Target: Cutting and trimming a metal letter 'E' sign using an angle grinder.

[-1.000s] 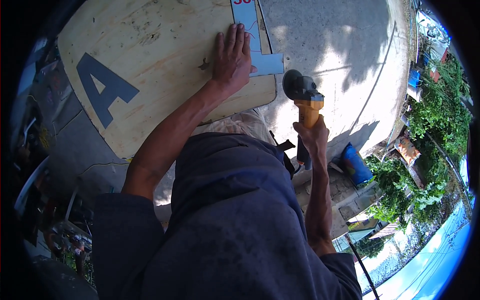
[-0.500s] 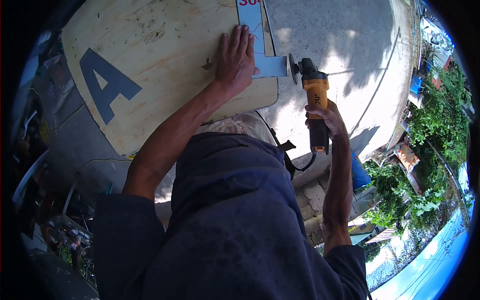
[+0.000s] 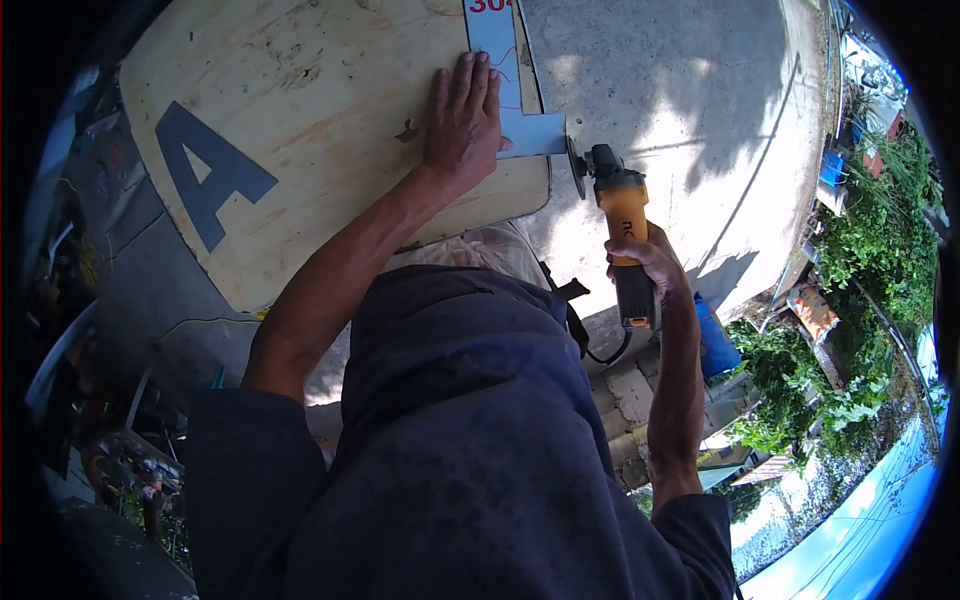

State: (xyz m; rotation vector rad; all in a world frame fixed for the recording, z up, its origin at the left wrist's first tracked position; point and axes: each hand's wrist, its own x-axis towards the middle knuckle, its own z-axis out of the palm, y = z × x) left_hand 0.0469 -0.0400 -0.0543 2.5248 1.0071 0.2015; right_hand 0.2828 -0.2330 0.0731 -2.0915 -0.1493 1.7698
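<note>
- My hands are apart, the left on the work and the right on the tool.
- My left hand [image 3: 464,128] lies flat, palm down, fingers stretched toward the far side, pressed on a pale metal piece [image 3: 535,134].
- That piece rests along the right side of the wooden tabletop [image 3: 340,130]; its short near arm sticks out to the right, past the tabletop's edge.
- My right hand [image 3: 650,258] is wrapped round the body of a yellow and black angle grinder [image 3: 627,212], to the right of the tabletop.
- The grinder's disc [image 3: 577,168] stands on edge at the end of that arm; I can't tell whether they touch.
- A black cord [image 3: 612,358] curves from the grinder's near end.
- A dark grey letter-shaped piece [image 3: 212,190] lies on the tabletop's left.
- Sunlit concrete [image 3: 630,60] spreads to the right.
</note>
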